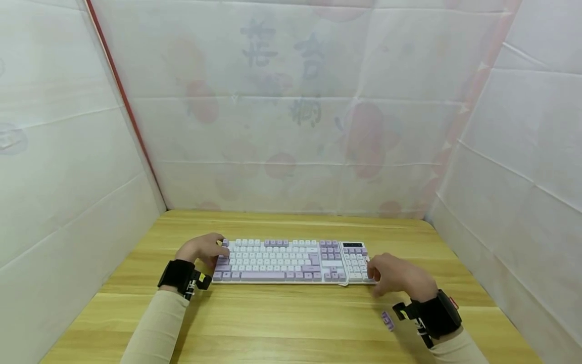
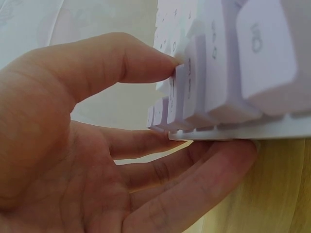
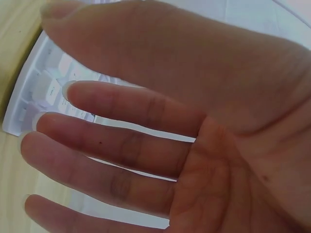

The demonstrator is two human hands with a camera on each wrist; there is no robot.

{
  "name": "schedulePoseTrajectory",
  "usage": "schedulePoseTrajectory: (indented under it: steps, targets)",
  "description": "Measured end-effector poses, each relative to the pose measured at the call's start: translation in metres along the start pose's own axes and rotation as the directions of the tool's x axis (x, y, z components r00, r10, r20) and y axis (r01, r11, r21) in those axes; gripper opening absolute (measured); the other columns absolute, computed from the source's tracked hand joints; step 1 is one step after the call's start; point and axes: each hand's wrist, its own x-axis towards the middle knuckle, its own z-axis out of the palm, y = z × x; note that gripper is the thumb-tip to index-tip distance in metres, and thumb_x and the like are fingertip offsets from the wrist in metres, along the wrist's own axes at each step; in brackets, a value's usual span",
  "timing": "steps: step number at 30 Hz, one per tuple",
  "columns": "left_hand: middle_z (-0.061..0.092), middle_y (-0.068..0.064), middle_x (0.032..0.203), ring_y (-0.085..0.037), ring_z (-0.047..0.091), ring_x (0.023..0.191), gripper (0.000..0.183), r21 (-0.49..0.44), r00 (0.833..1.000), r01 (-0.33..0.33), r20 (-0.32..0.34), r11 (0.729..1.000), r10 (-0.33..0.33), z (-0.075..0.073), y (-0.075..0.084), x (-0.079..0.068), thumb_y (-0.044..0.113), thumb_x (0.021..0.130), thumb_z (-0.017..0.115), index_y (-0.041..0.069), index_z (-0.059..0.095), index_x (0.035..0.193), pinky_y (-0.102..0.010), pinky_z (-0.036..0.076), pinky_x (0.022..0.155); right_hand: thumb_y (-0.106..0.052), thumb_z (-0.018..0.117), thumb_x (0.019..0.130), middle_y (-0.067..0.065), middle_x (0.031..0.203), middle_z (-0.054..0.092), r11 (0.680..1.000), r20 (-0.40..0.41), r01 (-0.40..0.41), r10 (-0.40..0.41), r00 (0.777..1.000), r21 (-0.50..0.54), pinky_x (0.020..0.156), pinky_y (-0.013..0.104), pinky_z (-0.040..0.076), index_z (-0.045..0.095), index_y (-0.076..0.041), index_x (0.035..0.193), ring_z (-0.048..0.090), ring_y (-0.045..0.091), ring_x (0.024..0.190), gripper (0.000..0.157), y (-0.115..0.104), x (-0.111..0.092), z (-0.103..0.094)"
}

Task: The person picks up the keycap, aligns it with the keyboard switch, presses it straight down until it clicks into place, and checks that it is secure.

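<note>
A white and lilac computer keyboard (image 1: 268, 261) lies lengthwise on the wooden table. At its left end my left hand (image 1: 206, 247) grips the edge, the thumb on top against the keys (image 2: 192, 80) and the fingers beneath the white base. By the opposite end is my right hand (image 1: 393, 275). In the right wrist view its fingers (image 3: 112, 138) are extended and slightly spread beside the keyboard's corner (image 3: 24, 104), holding nothing. Whether they touch the keyboard I cannot tell. A white cable (image 1: 344, 263) runs across the keyboard near the number pad.
A small purple piece (image 1: 387, 321) with a hollow side showing lies on the table (image 1: 273, 328), in front of the right hand. Pale printed sheets (image 1: 291, 126) stand as walls behind the table and on both sides.
</note>
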Motion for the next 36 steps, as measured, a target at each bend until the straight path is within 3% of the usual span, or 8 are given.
schedulePoseTrajectory:
  steps: [12,36]
  targets:
    - [0.047,-0.036,0.145,-0.028,0.063,0.097,0.076,0.004,1.0,0.002,0.007,1.0,-0.002,0.002,0.0,-0.001,0.021,0.091,0.067,-0.013,0.036,0.151,-0.04,0.062,0.077,-0.009,0.09,0.069,0.004,0.086,0.066,0.999,0.048,0.04,-0.041,0.998,0.034,0.067,0.027,0.05,0.071,-0.005,0.091,0.056,0.01,0.076,0.029,0.004,-0.009,0.008]
    - [0.048,-0.034,0.144,-0.028,0.062,0.097,0.077,0.002,1.0,0.005,0.006,1.0,-0.005,0.0,0.0,0.002,0.021,0.09,0.068,-0.013,0.037,0.151,-0.04,0.062,0.079,-0.007,0.093,0.067,0.003,0.085,0.065,0.998,0.101,-0.04,0.035,0.994,0.046,0.065,0.031,0.05,0.07,-0.007,0.091,0.057,0.015,0.075,0.034,0.004,-0.015,0.018]
